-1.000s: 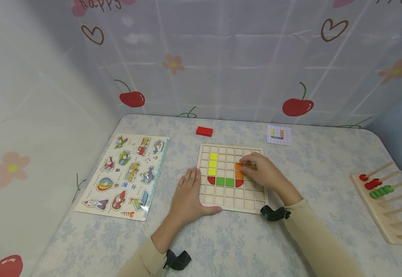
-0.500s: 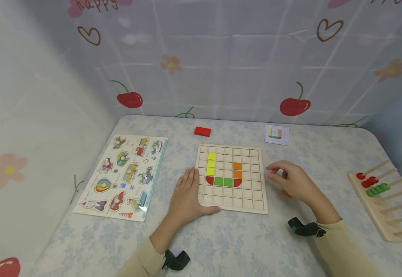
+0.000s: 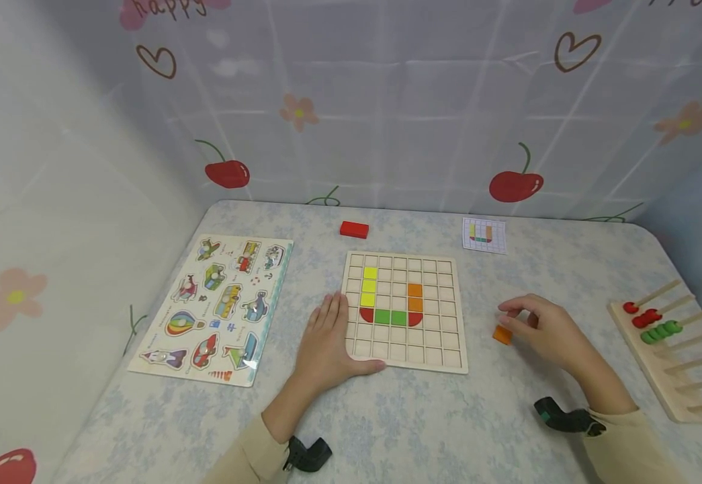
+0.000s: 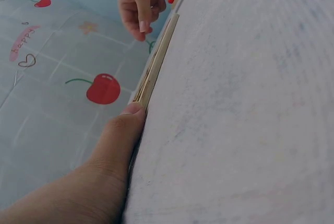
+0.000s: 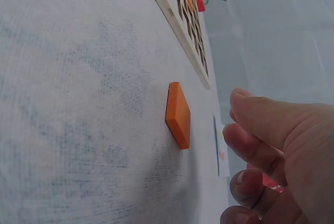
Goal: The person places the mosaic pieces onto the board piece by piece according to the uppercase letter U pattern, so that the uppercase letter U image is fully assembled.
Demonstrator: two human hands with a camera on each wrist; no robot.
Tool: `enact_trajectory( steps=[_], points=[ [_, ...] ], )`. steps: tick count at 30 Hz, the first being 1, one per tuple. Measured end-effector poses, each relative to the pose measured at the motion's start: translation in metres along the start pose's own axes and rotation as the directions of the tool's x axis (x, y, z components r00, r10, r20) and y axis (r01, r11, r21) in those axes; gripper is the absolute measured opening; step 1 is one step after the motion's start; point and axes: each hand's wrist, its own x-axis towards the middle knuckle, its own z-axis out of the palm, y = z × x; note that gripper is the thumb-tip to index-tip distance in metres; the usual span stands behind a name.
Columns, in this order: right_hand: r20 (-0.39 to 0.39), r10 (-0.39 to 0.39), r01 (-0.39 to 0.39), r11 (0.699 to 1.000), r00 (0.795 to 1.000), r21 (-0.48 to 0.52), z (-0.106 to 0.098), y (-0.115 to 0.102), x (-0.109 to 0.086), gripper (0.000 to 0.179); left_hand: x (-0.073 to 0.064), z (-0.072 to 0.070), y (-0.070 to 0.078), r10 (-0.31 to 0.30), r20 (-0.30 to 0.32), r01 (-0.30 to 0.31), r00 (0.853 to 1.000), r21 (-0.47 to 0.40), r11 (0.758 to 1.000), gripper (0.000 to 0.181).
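Note:
The wooden grid board [image 3: 429, 349] lies mid-table, with yellow tiles [image 3: 369, 286], green tiles [image 3: 389, 317], orange tiles [image 3: 414, 298] and red rounded corner tiles [image 3: 366, 314] forming a U in its cells. My left hand [image 3: 320, 346] rests against the board's left side, fingers straight, and its thumb lies along the front edge. Right of the board, a loose orange square tile [image 5: 179, 117] lies on the table. Just above this tile hovers my right hand [image 3: 547, 333], fingers bent and thumb apart from the fingertips. Nothing shows between them in the right wrist view.
A red block [image 3: 354, 230] lies behind the board. Near the back right is a small pattern card [image 3: 484, 236] with a coloured U. A vehicle picture puzzle [image 3: 211, 310] lies at the left, and a wooden bead counter [image 3: 659, 363] stands at the right edge.
My right hand has left the orange tiles on the board and moved right, to the loose orange tile. The left hand stays at the board.

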Motion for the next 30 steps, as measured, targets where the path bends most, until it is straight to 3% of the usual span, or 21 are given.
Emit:
enact_trajectory(
  steps=[11, 20, 30],
  points=[
    [0.018, 0.051, -0.05, 0.999, 0.999, -0.021, 0.003, 0.002, -0.005, 0.028, 0.0, 0.0, -0.001, -0.002, -0.001, 0.002, 1.0, 0.008, 1.0, 0.138],
    [0.029, 0.047, -0.046, 0.999, 0.998, -0.026, 0.006, 0.006, -0.007, 0.026, 0.0, -0.001, 0.0, -0.002, 0.0, 0.002, 1.0, 0.011, 1.0, 0.138],
    [0.072, 0.009, -0.008, 1.0, 0.997, -0.011, 0.008, 0.011, -0.008, 0.035, 0.001, 0.001, -0.001, -0.005, -0.001, 0.005, 1.0, 0.007, 1.0, 0.137]
  ],
)
